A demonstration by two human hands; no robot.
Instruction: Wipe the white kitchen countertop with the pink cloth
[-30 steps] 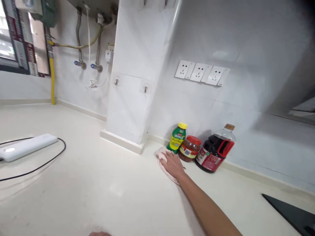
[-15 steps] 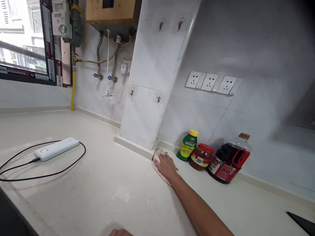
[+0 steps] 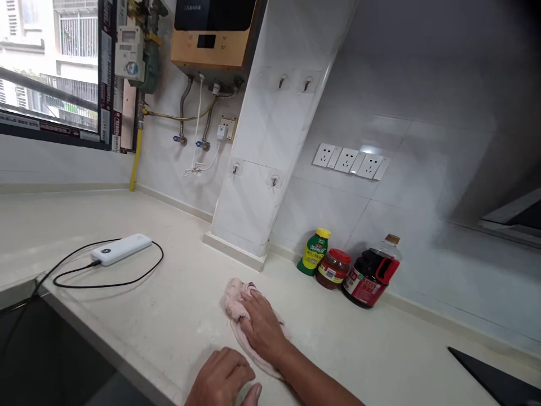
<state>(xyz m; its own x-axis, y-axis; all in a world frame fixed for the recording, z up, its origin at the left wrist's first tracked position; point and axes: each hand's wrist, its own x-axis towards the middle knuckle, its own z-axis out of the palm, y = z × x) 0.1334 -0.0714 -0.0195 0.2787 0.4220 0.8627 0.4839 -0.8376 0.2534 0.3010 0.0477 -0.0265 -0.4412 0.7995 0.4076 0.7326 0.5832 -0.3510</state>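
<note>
On the table [image 3: 169,321] near the pillar [image 3: 253,208], we have the cloth [image 3: 234,301] lengthwise under our right grip [image 3: 262,327], pressed palm-down, pinching or not we cannot tell, our left grip [image 3: 222,378], loosely curled, thumb apart, being farther from the pillar.

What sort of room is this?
Likely a home kitchen: a green plastic bottle with a yellow cap and a squat, red-lidded jar stand on a smooth, off-white counter.
</note>
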